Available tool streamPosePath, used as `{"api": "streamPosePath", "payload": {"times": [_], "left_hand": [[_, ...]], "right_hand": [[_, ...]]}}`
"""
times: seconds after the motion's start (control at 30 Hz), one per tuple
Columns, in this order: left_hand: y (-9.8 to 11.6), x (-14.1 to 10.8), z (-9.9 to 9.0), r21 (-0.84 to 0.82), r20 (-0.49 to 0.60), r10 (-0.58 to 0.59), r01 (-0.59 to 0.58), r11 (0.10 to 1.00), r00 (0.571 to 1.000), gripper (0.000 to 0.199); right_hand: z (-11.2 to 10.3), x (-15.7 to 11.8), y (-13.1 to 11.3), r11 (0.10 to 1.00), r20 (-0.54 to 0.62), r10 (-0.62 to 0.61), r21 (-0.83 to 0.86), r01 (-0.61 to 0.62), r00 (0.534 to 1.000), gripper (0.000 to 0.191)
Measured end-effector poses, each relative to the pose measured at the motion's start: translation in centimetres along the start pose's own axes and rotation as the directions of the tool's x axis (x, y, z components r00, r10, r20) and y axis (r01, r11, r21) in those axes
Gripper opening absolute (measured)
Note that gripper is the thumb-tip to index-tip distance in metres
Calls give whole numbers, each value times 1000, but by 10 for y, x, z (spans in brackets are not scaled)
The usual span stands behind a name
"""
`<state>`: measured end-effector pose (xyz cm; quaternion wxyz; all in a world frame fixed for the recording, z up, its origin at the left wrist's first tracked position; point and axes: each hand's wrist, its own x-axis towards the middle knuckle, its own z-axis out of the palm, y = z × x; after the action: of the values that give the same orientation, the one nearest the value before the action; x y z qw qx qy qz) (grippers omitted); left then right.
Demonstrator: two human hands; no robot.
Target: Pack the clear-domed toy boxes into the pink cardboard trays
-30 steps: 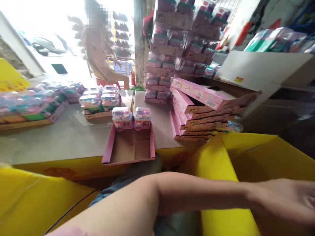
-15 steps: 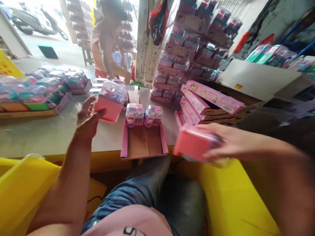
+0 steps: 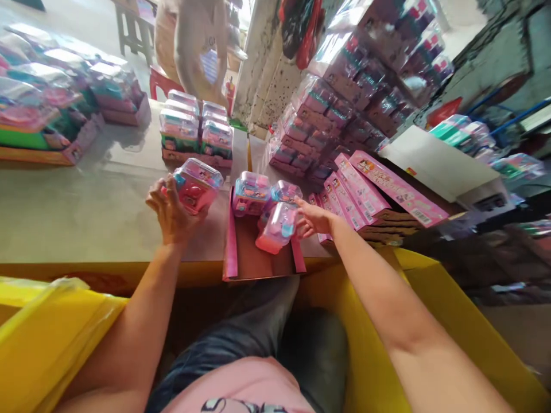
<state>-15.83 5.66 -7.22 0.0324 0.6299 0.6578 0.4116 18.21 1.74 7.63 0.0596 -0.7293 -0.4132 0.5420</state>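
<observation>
My left hand [image 3: 174, 215] is closed round a small clear plastic case with a pink toy inside [image 3: 198, 186], held above the table just left of an open cardboard display box [image 3: 231, 246]. My right hand [image 3: 312, 219] grips another clear case with a coral-pink base [image 3: 275, 229], tilted over the box. Two similar cases stand side by side at the box's far end: the left one [image 3: 252, 194] shows plainly, the right one [image 3: 286, 190] is partly hidden by the case I hold.
Filled trays of cases [image 3: 198, 158] stand beyond and at the left. Flat pink cartons [image 3: 365, 195] lie stacked at the right, before tall wrapped stacks [image 3: 331, 97]. Yellow bins [image 3: 55, 332] flank my legs. A person [image 3: 193, 46] is across the table.
My right hand has swung left from beside the box to above it, carrying its case. My left hand has turned its case and moved slightly right. The view has shifted.
</observation>
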Motion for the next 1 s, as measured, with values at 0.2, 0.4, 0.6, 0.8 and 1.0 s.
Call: {"api": "streamPosePath", "payload": {"times": [0.2,0.4,0.6,0.8,1.0], "left_hand": [[22,-32,0,-4,-201,122,-126,992,972,87],[65,-54,11,-148,366,50,5,989,929,56],[70,-43,13,-33,597,-44,80,996,801,38],[64,-44,12,-153,619,-13,137,979,786,47],[55,-46,18,-209,621,106,34,977,777,46]], "right_hand": [[16,0,41,937,-15,-348,31,349,937,80],[38,30,72,772,-195,-621,16,636,759,78],[87,65,80,668,-370,-710,-82,740,599,82],[120,85,64,653,-549,-722,-336,679,422,64],[124,88,54,624,-520,-753,-374,686,402,59]]}}
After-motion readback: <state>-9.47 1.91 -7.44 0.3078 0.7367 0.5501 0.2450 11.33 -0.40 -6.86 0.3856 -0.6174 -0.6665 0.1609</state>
